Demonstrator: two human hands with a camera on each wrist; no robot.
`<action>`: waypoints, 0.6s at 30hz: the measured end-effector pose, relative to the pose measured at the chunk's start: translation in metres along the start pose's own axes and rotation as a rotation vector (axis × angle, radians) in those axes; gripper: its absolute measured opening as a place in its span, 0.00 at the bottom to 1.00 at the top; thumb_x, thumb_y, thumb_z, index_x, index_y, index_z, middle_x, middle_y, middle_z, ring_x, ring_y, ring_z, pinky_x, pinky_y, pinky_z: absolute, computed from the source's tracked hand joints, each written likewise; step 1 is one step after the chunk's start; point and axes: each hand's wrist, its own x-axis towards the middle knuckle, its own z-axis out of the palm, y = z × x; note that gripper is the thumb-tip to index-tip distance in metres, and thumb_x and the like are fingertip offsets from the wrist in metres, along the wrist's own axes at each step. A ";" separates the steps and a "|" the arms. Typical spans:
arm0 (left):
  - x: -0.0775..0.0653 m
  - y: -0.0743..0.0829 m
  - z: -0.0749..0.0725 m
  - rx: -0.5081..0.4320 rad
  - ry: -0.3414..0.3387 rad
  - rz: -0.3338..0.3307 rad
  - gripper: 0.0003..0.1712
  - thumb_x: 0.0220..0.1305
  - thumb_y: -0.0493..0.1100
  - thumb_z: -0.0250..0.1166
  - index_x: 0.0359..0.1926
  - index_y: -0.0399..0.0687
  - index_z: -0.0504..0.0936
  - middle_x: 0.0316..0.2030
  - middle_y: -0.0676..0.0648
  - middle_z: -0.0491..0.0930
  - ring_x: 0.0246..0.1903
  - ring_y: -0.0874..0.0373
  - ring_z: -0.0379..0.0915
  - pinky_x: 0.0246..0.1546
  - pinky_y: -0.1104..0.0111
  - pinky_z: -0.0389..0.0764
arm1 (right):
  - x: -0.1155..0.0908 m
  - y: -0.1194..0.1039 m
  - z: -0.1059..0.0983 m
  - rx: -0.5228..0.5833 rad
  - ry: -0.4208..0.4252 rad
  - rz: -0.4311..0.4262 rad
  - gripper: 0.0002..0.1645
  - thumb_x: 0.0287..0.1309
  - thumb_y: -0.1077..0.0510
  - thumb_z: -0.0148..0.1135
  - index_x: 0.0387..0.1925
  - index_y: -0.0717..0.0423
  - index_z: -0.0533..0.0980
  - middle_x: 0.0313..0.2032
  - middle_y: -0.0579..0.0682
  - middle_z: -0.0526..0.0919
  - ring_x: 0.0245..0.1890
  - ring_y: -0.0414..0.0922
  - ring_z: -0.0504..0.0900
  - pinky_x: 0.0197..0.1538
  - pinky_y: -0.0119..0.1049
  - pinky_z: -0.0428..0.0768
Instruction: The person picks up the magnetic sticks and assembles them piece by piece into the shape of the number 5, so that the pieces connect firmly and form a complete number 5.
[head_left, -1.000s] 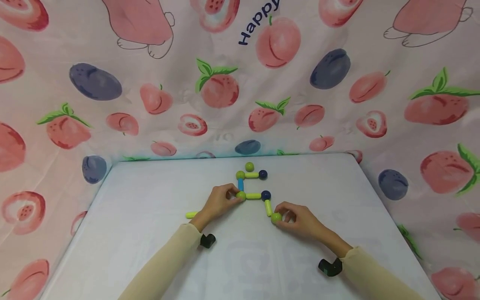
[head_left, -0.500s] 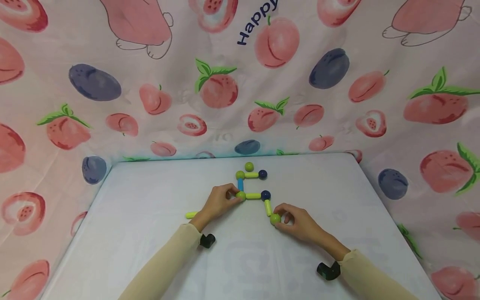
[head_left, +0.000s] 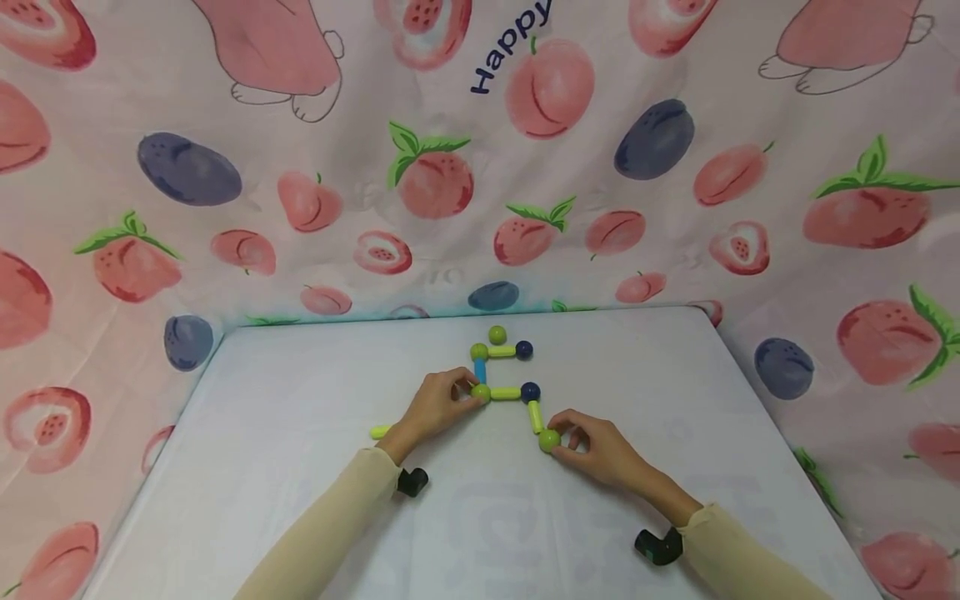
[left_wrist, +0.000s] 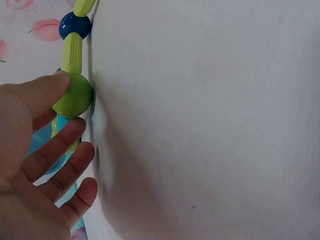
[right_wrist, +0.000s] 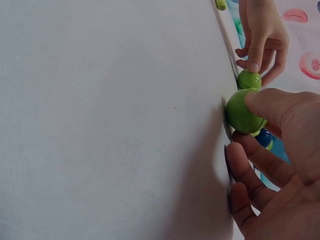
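My left hand (head_left: pixel 437 406) pinches a green ball (head_left: pixel 481 392) between thumb and forefinger, its other fingers spread in the left wrist view. A blue rod (head_left: pixel 480 372) runs from this ball back to another green ball (head_left: pixel 478 352). To its right, a lime rod (head_left: pixel 506 393) joins it to a dark blue ball (head_left: pixel 530 392). From there a second lime rod (head_left: pixel 535 417) slants toward the near side. At that rod's near end, my right hand (head_left: pixel 602 448) pinches a larger-looking green ball (right_wrist: pixel 243 112) by thumb and forefinger.
Behind, a lime rod (head_left: pixel 502 352) links the rear green ball to a dark blue ball (head_left: pixel 524 350). A loose green ball (head_left: pixel 497 334) sits just beyond. Another lime rod (head_left: pixel 380 432) lies partly behind the left wrist. A fruit-print cloth (head_left: pixel 442 275) hangs behind the white table (head_left: pixel 300 375).
The right hand and its green ball have shifted very slightly left and nearer. The left hand keeps its pinch, and the head view has tilted a little.
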 end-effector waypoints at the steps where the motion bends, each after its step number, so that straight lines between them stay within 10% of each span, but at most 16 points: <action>1: 0.000 0.001 -0.001 0.010 -0.007 0.004 0.16 0.63 0.45 0.75 0.50 0.47 0.85 0.38 0.50 0.87 0.33 0.52 0.75 0.35 0.66 0.73 | 0.000 0.000 0.000 0.001 0.003 0.001 0.19 0.61 0.60 0.73 0.52 0.47 0.79 0.44 0.41 0.84 0.34 0.37 0.78 0.39 0.33 0.79; 18: 0.020 0.035 -0.006 0.110 -0.159 0.194 0.28 0.62 0.46 0.76 0.62 0.47 0.80 0.49 0.43 0.85 0.45 0.49 0.80 0.49 0.57 0.78 | -0.003 0.000 0.000 0.020 0.004 0.009 0.18 0.62 0.60 0.72 0.52 0.46 0.80 0.45 0.41 0.84 0.34 0.38 0.79 0.40 0.33 0.80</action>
